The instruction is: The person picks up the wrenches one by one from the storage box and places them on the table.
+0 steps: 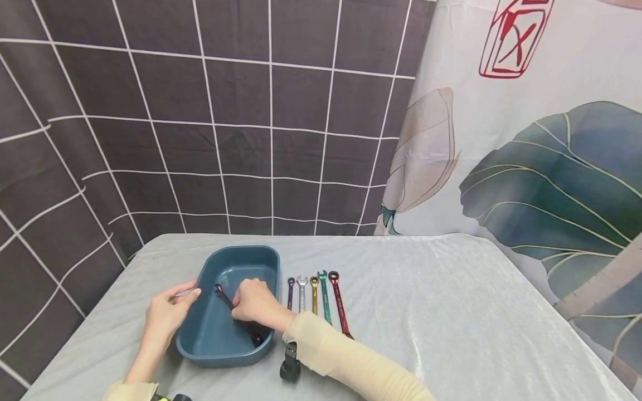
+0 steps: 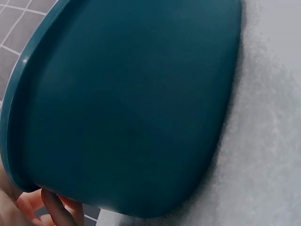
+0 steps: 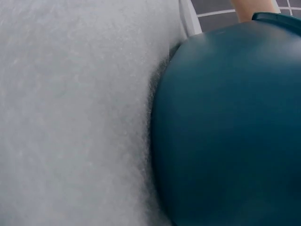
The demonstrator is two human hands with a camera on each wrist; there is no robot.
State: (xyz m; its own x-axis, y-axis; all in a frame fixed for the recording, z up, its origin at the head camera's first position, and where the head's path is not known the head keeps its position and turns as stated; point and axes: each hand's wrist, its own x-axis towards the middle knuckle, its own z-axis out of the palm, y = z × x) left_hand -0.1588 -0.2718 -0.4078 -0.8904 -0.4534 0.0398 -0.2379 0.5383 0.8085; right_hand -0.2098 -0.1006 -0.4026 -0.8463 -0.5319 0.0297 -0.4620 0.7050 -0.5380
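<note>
A blue plastic basin (image 1: 210, 348) stands on the cloth-covered table in the head view; both wrist views show mostly its outer wall. My left hand (image 1: 165, 314) holds the basin's left rim, with its fingertips at the edge. Inside the basin, my right hand (image 1: 258, 303) grips a dark reddish-purple wrench (image 1: 224, 296) around its middle. The wrench slants from the upper left to the lower right, its lower end near the basin's right front corner. The right hand's fingertips are partly hidden behind the hand itself.
Right of the basin lie several wrenches side by side: purple (image 1: 291, 289), silver (image 1: 302, 292), gold (image 1: 314, 292), green (image 1: 325, 298) and red (image 1: 339, 301). My right forearm covers some lower ends. A dark gridded curtain (image 1: 241, 150) hangs behind the table (image 1: 451, 317).
</note>
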